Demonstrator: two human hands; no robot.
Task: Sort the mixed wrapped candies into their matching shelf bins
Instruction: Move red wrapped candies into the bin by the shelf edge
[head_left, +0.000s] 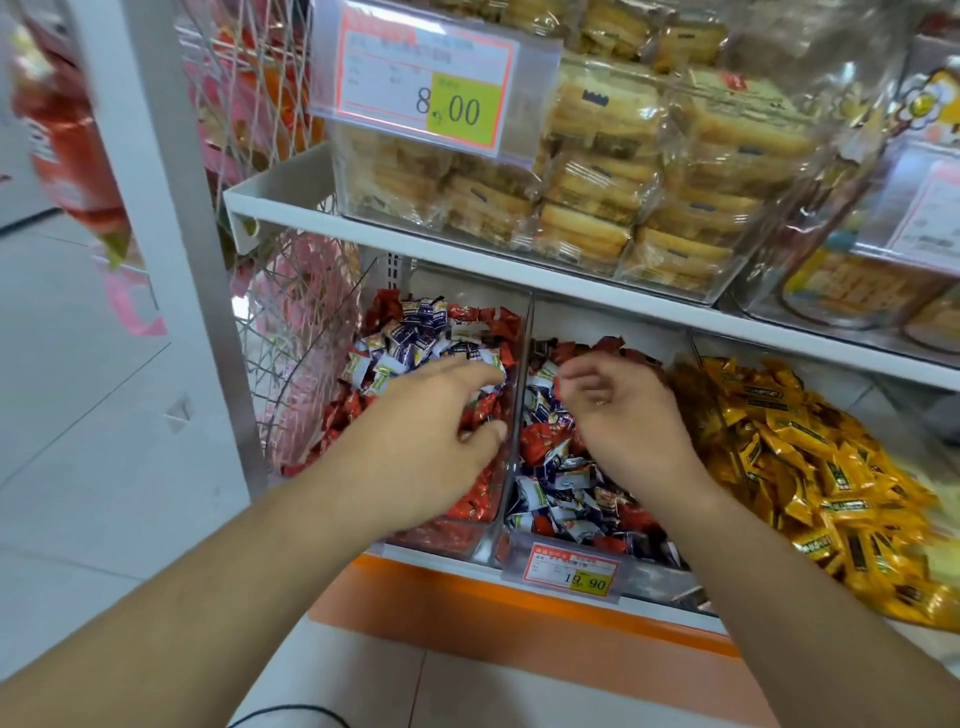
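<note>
Head view looks down a white metal shop shelf (519, 280) above pale floor tiles (104, 467), where the left hand (436, 431) curls into mixed red and purple-white wrapped candies (415, 332) in the left clear plastic bin (441, 540), seemingly pinching some, while the right hand (618, 415) hovers loosely curled, holding nothing, over the middle clear bin (561, 545).

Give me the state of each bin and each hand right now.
Left bin: mixed, red candies with a blue-and-white heap on top.
Middle bin: mixed, blue-and-white with red.
Right bin: yellow candies only.
Left hand: in left bin, fingers curled among candies; grip unclear.
Right hand: over middle bin, fingers curled; contents hidden.
</note>
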